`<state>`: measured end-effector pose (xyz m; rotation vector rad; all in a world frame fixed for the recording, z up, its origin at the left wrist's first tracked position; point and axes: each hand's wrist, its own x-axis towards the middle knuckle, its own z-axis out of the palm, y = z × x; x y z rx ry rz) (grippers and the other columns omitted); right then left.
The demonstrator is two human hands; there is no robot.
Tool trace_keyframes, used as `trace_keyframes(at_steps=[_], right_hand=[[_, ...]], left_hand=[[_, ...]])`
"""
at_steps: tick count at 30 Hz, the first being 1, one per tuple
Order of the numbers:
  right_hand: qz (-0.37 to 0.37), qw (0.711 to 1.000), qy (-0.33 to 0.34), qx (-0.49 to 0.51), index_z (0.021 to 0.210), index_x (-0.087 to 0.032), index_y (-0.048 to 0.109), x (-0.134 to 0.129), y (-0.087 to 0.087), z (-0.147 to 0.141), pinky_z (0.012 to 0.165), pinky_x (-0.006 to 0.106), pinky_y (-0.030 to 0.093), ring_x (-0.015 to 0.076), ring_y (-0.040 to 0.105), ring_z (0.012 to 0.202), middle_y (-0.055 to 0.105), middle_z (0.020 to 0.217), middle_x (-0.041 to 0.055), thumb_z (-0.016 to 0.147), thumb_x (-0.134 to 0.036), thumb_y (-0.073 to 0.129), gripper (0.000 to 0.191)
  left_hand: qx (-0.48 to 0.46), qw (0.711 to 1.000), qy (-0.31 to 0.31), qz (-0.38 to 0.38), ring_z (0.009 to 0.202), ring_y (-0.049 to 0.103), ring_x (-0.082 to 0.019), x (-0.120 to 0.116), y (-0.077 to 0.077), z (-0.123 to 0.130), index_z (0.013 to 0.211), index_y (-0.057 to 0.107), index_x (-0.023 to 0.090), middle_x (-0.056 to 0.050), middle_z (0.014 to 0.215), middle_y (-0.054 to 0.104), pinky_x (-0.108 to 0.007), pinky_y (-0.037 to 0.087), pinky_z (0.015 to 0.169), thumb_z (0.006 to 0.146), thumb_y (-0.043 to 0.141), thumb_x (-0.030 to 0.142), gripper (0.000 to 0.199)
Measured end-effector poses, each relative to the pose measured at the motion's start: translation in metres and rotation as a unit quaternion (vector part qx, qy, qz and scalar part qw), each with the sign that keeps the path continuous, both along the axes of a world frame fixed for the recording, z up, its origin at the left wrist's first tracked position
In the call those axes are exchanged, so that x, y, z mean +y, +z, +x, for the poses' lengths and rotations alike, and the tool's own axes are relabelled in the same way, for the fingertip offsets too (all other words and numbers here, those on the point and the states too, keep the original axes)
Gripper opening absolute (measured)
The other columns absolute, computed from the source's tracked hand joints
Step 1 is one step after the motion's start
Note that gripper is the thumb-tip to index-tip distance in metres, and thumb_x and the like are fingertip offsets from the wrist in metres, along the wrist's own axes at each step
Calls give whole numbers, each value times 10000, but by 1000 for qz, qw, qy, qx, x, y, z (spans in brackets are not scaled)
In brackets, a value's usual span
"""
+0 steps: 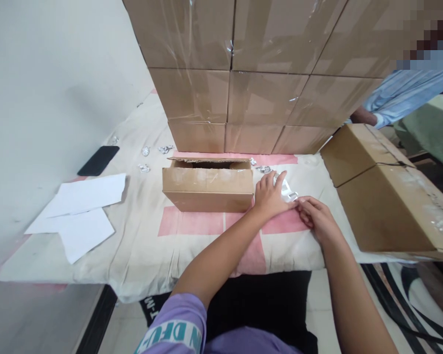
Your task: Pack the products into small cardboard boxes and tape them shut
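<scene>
A small white and silvery item (288, 192) lies on the cloth to the right of an open cardboard box (208, 189). My left hand (272, 195) rests over its left side, with fingers apart and the thumb reaching to its lower edge. Close by on the right, my right hand (313, 214) has its fingers curled and pinched at the item's lower right corner; what lies between the fingertips is too small to make out. The box's upper flaps are partly raised, and its inside is dark.
Taped cartons (266, 98) stand stacked behind the box. A large carton (387, 196) is at the right, near another person's sleeve (409, 96). White papers (86, 196), a black phone (98, 161) and crumpled silvery bits (145, 151) lie at the left.
</scene>
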<state>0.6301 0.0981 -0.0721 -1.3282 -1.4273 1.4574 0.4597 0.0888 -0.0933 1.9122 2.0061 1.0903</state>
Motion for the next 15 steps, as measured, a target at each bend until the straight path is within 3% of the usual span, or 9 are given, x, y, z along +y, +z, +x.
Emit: trace_keyframes(at_steps=[4, 7, 11, 15], right_hand=[[-13, 1000, -11, 12, 909, -182, 731, 2, -2, 0, 406, 214, 138, 60, 273, 443, 359, 521, -74, 758, -519, 800, 375], [-24, 1000, -8, 12, 852, -163, 746, 2, -1, -3, 420, 216, 119, 50, 247, 450, 329, 513, -78, 724, -536, 831, 404], [-27, 999, -5, 19, 683, -163, 673, 4, 1, -9, 427, 211, 115, 38, 255, 454, 350, 514, -70, 655, -543, 879, 433], [-40, 999, -1, 18, 655, -175, 611, 5, 1, -11, 425, 212, 99, 35, 239, 438, 342, 500, -78, 658, -564, 874, 470]], left_hand=[[12, 1000, -5, 2, 1456, 360, -324, -1, 0, -2, 1554, 351, 255, -139, 1584, 392, -471, 338, 1172, 755, 721, 647, 964], [14, 1000, -12, 9, 1449, 366, -334, -2, 1, -3, 1553, 357, 242, -148, 1575, 396, -482, 351, 1160, 751, 723, 652, 972], [13, 1000, -10, 9, 1441, 372, -330, -2, 1, -3, 1555, 354, 246, -139, 1574, 405, -474, 356, 1154, 762, 721, 632, 955], [8, 1000, -10, 6, 1445, 366, -332, -2, 1, -3, 1556, 355, 241, -136, 1584, 398, -483, 348, 1159, 774, 700, 630, 939]])
